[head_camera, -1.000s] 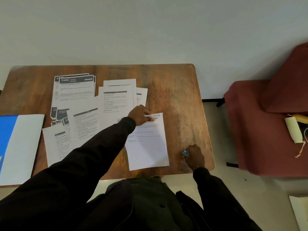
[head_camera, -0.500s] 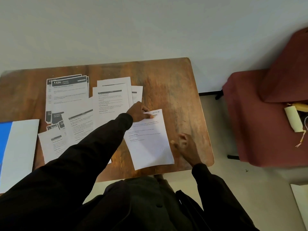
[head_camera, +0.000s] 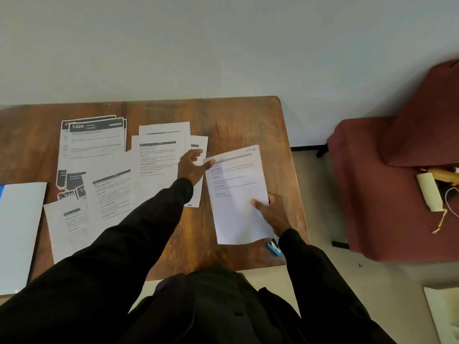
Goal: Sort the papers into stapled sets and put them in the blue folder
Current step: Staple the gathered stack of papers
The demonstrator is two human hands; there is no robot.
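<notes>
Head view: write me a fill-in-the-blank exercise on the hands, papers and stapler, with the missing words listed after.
1. The right hand presses its thumb on the sheet nearest the table's ____ edge.
2. The small stapler by the right wrist is ____ in colour.
3. The left hand touches that sheet at its ____ left corner.
4. The top page of the far-left stack bears the number ____.

Missing words: right; blue; top; 1426

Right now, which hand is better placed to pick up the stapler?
The right hand. The stapler lies just beside its wrist at the table's near edge, while the left hand is farther away, holding the sheet's top corner.
</notes>
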